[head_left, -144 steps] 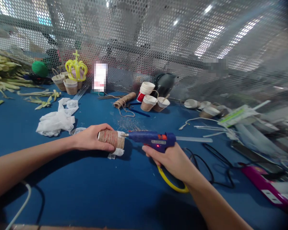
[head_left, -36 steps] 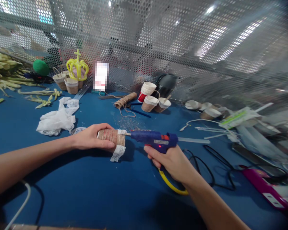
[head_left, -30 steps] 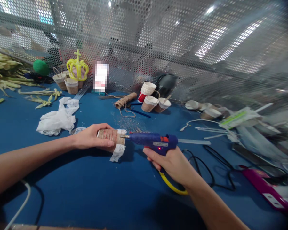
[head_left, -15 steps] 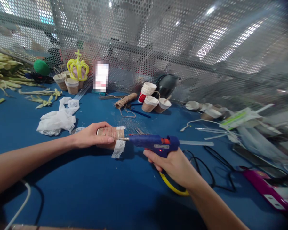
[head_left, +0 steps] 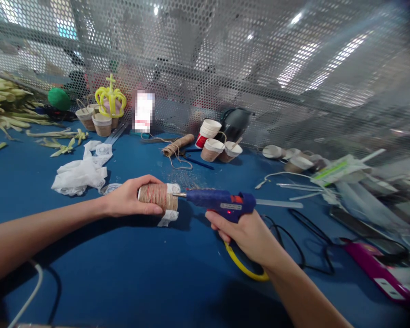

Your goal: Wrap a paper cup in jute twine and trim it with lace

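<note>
My left hand (head_left: 131,198) is closed around a twine-wrapped cup (head_left: 155,195) that lies on its side in the air above the table. White lace ribbon (head_left: 171,216) wraps part of the cup's right end, and a short end hangs below. In my right hand (head_left: 246,234) is a blue hot glue gun (head_left: 218,202) with its red light lit. Its metal nozzle touches or nearly touches the twine and lace; I cannot tell which. A clear glue stick (head_left: 278,203) sticks out of its back. Yellow scissor handles (head_left: 244,269) show partly beneath my right hand.
Crumpled white lace (head_left: 80,175) lies left of the cup. Behind stand a twine roll (head_left: 179,145), twine-covered cups (head_left: 212,150), a stack of paper cups (head_left: 208,132) and a yellow crown (head_left: 111,100). A purple power strip (head_left: 376,269) and black cables (head_left: 314,262) lie at the right.
The cup has turned in my left hand, so the lace shows higher on its end and its hanging piece looks shorter. The glue gun's nozzle has shifted slightly right and up.
</note>
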Available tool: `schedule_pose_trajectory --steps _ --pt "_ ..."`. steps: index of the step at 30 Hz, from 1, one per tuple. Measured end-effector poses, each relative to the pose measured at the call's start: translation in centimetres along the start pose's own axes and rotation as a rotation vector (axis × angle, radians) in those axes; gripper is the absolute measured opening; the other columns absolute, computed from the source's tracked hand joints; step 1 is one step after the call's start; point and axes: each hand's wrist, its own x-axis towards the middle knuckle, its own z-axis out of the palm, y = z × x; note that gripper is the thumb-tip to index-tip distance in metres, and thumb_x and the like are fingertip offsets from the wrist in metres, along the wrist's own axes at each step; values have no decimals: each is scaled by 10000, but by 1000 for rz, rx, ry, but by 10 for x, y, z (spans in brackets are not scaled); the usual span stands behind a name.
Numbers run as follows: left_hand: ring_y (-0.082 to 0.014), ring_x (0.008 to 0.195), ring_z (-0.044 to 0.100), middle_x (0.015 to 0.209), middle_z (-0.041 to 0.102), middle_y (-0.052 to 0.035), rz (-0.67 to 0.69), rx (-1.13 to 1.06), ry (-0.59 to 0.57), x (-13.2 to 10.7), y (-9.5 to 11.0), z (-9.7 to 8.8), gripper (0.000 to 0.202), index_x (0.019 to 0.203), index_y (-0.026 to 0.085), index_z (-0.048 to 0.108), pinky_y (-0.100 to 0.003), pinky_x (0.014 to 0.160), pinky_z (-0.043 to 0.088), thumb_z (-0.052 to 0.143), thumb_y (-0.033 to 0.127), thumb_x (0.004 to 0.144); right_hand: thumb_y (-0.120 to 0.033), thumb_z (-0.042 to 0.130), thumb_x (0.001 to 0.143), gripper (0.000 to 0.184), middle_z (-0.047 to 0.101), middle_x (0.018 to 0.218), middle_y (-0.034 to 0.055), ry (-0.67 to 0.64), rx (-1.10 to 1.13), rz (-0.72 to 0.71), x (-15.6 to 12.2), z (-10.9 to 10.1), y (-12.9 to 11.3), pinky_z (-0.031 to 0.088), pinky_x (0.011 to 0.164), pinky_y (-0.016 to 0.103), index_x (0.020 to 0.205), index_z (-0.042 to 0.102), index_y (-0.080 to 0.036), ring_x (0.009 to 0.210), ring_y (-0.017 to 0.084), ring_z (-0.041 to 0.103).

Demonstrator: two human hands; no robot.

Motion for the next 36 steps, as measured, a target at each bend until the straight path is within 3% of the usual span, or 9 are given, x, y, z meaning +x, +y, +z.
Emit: schedule_pose_trajectory --steps 13,19,24,27,31,36 --pt "-194 853 583 1000 605 -55 117 244 112 -1 3 2 570 1085 162 477 -318 765 466 674 424 619 -443 558 737 367 446 374 -37 15 101 34 -2 0 -5 396 433 236 496 505 -171 374 89 436" --pt "-226 933 561 1071 579 -91 127 298 143 0 0 2 589 1122 166 441 -360 814 443 655 435 644 -388 565 764 252 395 363 -72 10 269 13 -1 -3 -2 334 411 230 686 578 -149 365 75 376" --pt "-237 938 562 1064 585 -87 103 280 194 0 2 2 587 1119 173 441 -370 813 442 652 443 644 -398 540 785 264 415 386 -65 -5 235 -14 -1 -1 -3 351 440 243 723 581 -145 383 82 389" --pt "-231 919 567 1050 589 -85 99 287 193 -1 5 3 590 1115 165 448 -359 805 446 654 448 640 -412 535 776 297 418 386 -56 12 144 -2 -1 2 -8 372 457 248 637 571 -153 388 86 394" --pt "-233 929 565 1048 591 -80 82 298 198 -1 6 3 594 1107 164 459 -357 811 444 660 456 630 -429 539 751 433 413 370 -37 45 55 22 0 5 -13 397 464 247 410 414 -192 379 84 398" --pt "-224 879 577 1020 600 -79 65 271 209 -1 6 4 587 1094 161 465 -354 777 456 659 456 626 -444 550 741 446 427 379 -33 12 20 21 -1 6 -12 409 471 246 405 395 -195 380 83 409"
